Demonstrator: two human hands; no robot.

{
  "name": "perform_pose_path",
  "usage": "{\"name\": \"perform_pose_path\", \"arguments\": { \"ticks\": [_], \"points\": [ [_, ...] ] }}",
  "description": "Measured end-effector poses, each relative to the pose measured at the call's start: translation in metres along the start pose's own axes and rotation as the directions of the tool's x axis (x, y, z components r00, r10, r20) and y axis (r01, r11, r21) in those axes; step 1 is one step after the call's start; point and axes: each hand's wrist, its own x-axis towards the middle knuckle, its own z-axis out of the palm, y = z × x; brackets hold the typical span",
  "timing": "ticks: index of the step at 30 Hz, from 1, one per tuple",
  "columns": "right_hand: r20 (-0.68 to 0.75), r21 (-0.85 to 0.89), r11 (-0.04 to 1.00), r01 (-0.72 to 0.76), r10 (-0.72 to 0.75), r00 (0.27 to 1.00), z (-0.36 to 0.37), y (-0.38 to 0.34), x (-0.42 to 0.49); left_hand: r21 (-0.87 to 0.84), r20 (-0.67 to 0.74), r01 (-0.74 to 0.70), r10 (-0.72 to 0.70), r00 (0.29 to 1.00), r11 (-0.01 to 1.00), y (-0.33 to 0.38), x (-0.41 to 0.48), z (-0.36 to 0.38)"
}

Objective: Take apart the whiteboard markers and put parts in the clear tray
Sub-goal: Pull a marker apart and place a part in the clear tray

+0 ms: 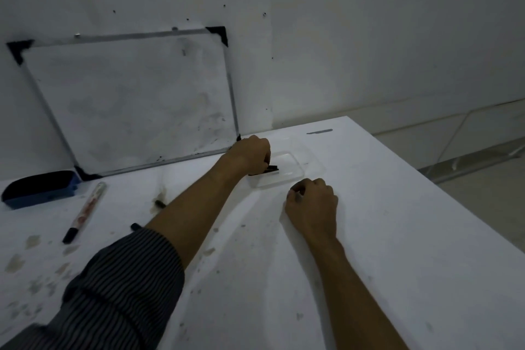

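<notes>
The left hand [250, 155] reached out over the near-left corner of the clear tray [295, 169], which sat on the white table [397, 236] just in front of the lower right corner of the whiteboard [133, 99]. Its fingers were curled down and closed around a black marker part [271, 169], the free end of which stuck out to the right over the tray's inner floor; whether the part touched the tray could not be told. The right hand [312, 207] lay on the table just beside the tray's near edge, its fingers folded in towards the palm, with something small and dark showing at the fingertips, too unclear to name. A whole marker [85, 212] with a black cap lay on the table to the left, well apart from the tray, its capped end towards the camera. A blue eraser [39, 189] sat beyond it at the table's left edge, near the whiteboard's lower left corner. Two small dark pieces [159, 203] lay on the table beside the left forearm, one partly hidden by the striped sleeve [119, 287]. The whiteboard leaned against the wall [369, 23].
</notes>
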Motion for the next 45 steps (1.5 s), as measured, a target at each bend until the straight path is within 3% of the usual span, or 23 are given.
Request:
{"name": "perform_pose_path", "arguments": {
  "ticks": [4,11,15,20,23,28,34,38,41,45],
  "points": [
    [0.027,-0.003,1.0,0.004,-0.004,1.0,-0.003,-0.002,-0.001,-0.077,-0.016,0.003,-0.005,1.0,0.997,-0.007,-0.008,-0.005],
    [0.24,0.023,0.998,0.05,-0.054,0.969,-0.014,-0.013,-0.006,-0.339,-0.241,-0.087,0.002,0.97,0.937,-0.019,-0.093,-0.033],
    [0.4,0.229,0.972,0.055,-0.146,0.905,-0.021,-0.035,-0.032,-0.408,-0.256,-0.07,-0.04,0.966,0.91,-0.048,-0.172,-0.028],
    [0.541,0.306,0.936,0.174,-0.321,0.777,-0.007,-0.083,-0.06,-0.46,-0.259,0.032,-0.169,0.951,0.887,-0.093,-0.254,-0.005],
    [0.524,0.313,0.917,0.246,-0.383,0.76,0.01,-0.114,-0.068,-0.45,-0.272,0.062,-0.204,0.94,0.891,-0.115,-0.286,0.018],
    [0.456,0.247,0.911,0.329,-0.409,0.79,0.049,-0.151,-0.071,-0.272,-0.378,0.01,-0.116,0.919,0.962,-0.11,-0.308,0.06],
    [0.41,0.159,0.951,0.265,-0.308,0.859,0.077,-0.159,-0.069,-0.205,-0.441,-0.091,-0.009,0.897,0.974,-0.103,-0.297,0.074],
    [0.326,0.258,0.943,0.209,-0.289,0.9,0.077,-0.145,-0.075,-0.204,-0.494,-0.121,0.004,0.869,0.971,-0.104,-0.287,0.077],
    [0.246,0.45,0.89,0.076,-0.205,0.947,0.062,-0.135,-0.082,-0.156,-0.608,-0.133,0.011,0.794,0.979,-0.103,-0.285,0.073],
    [0.287,0.715,0.692,-0.101,-0.159,0.945,0.038,-0.124,-0.09,-0.079,-0.819,-0.096,-0.01,0.574,0.992,-0.103,-0.29,0.061]
  ]
}}
